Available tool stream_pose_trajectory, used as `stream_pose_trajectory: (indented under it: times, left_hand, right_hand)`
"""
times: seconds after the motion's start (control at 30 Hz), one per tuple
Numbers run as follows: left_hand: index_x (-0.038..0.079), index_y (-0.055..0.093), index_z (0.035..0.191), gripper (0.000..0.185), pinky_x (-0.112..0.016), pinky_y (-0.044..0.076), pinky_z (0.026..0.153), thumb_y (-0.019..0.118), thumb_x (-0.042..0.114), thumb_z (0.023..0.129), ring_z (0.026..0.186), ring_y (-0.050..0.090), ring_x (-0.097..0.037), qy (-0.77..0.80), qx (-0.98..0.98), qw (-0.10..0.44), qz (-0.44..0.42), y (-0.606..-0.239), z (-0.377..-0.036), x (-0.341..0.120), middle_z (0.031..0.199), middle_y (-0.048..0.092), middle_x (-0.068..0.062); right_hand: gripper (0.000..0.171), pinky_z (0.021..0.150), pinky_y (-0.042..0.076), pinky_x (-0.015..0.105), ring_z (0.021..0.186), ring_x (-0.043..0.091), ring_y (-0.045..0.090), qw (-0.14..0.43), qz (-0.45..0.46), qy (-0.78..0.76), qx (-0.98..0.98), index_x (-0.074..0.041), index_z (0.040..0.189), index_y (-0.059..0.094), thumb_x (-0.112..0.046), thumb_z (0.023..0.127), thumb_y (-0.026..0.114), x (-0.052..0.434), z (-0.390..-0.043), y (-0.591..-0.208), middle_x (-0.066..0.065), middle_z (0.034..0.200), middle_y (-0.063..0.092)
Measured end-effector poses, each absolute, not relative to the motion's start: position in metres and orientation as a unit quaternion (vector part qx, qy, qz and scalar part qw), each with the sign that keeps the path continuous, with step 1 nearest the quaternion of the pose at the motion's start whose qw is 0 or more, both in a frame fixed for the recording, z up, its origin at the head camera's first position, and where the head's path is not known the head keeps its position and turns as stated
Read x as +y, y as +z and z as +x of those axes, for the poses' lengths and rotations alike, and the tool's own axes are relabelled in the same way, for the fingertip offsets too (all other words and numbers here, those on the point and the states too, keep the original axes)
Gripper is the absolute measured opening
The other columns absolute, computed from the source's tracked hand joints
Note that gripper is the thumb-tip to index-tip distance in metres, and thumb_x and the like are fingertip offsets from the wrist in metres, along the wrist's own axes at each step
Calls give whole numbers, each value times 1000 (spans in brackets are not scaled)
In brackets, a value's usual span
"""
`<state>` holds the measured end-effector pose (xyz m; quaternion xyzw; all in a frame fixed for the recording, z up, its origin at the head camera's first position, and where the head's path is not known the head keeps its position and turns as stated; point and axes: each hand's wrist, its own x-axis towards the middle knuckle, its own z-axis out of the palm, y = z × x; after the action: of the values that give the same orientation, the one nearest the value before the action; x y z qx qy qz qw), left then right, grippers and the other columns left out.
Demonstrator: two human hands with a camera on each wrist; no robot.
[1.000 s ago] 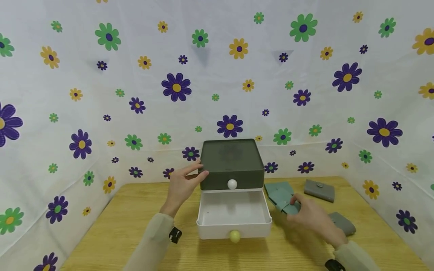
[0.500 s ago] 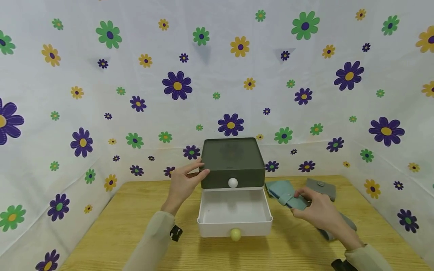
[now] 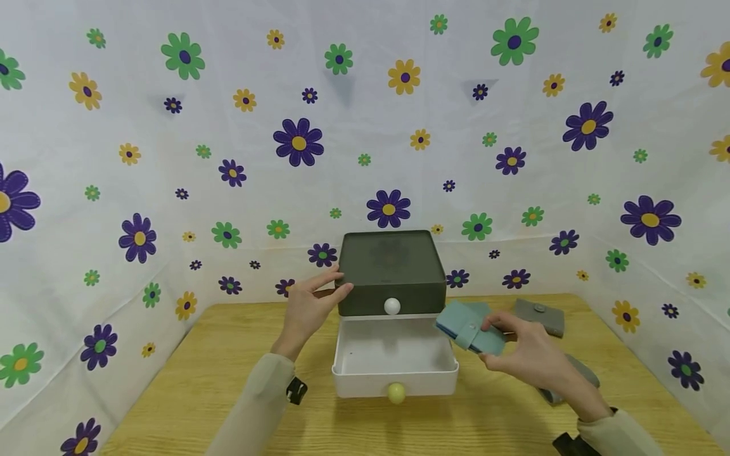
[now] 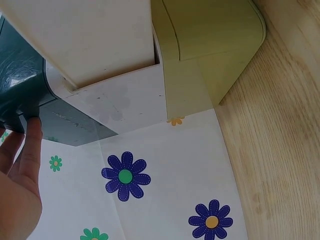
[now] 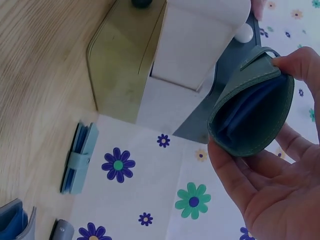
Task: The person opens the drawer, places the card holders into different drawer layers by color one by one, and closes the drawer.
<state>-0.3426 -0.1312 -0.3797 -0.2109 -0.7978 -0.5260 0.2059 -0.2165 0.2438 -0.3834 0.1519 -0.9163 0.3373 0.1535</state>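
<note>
The right hand (image 3: pixel 533 360) pinches a soft teal folded wallet with a snap strap (image 3: pixel 471 328) between thumb and curled fingers, in the air just beside the right edge of the pulled-out white plastic drawer with a yellow knob (image 3: pixel 395 358). The left hand (image 3: pixel 308 308) rests straight fingers against the left corner of the dark green drawer box (image 3: pixel 391 271) above. The loosely folded wallet could gape or snag on the drawer's side wall; the light box might slide if the bracing slackens
</note>
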Motion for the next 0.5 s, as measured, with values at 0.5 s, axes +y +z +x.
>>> stream_pose_trajectory:
  times: [0.5]
  left_hand:
    - [10,73,116,41,-27,59,82,78,37,84,112,68,-25,-530,-792,212,-217,-380,-343,-130,135,62,-5]
  right_hand:
    - [35,67,49,24,82,14,57,87,192,329,-920,-23,105,64,-25,74,80,221,-216,-374,1,100,67]
